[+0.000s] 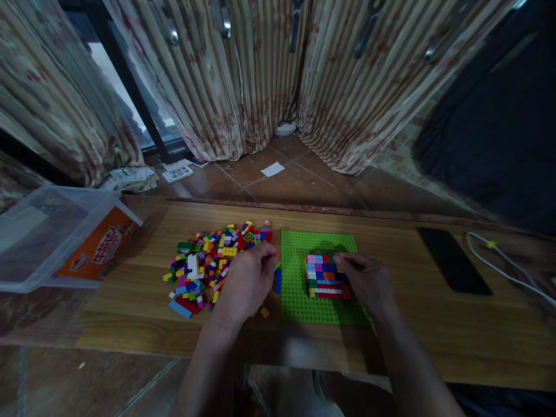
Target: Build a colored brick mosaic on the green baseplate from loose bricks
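Observation:
My left hand (252, 277) hovers at the right edge of a loose pile of colourful toy bricks (217, 266), thumb and forefinger pinched on a small orange brick (276, 255). A green studded baseplate (297, 307) lies to its right. On the plate stands a low rectangular brick build (322, 278) in rows of pink, blue, red, white and orange. My right hand (369, 279) reaches over the plate from the right, its fingertips closed at the build's far right corner. Whatever sits between those fingertips is too small to make out.
A clear plastic bin (47, 231) with an orange label stands at the table's left end. A black phone (454, 260) and a white cable (504, 266) lie on the right of the wooden table (403, 336). Curtains (243, 75) hang behind; papers (273, 169) lie on the tiled floor.

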`<state>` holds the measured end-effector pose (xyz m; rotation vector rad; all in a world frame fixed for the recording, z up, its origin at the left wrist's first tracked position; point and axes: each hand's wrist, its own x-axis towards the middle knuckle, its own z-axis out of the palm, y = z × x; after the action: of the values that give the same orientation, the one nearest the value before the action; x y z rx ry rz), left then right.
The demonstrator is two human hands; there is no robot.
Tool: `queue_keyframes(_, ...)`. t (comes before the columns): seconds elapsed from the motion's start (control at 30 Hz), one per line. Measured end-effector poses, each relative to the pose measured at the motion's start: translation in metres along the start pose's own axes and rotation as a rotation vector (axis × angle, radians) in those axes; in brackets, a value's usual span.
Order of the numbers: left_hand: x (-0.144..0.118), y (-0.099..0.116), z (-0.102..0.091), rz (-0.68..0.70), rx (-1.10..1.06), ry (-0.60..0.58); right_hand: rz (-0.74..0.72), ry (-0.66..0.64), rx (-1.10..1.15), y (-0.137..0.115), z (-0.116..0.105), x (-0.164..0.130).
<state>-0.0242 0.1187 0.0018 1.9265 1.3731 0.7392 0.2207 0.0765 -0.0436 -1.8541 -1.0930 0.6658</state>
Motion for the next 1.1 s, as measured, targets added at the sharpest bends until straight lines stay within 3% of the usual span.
queue_keyframes(0.9, 0.001, -0.001, 0.000, -0.023, -0.003, -0.024, 0.008, -0.006, -0.014, -0.004, -0.004, 0.002)
queue_keyframes(1.1, 0.002, 0.003, -0.003, -0.047, -0.010, -0.035, 0.065, 0.274, 0.220, -0.036, -0.015, -0.002)
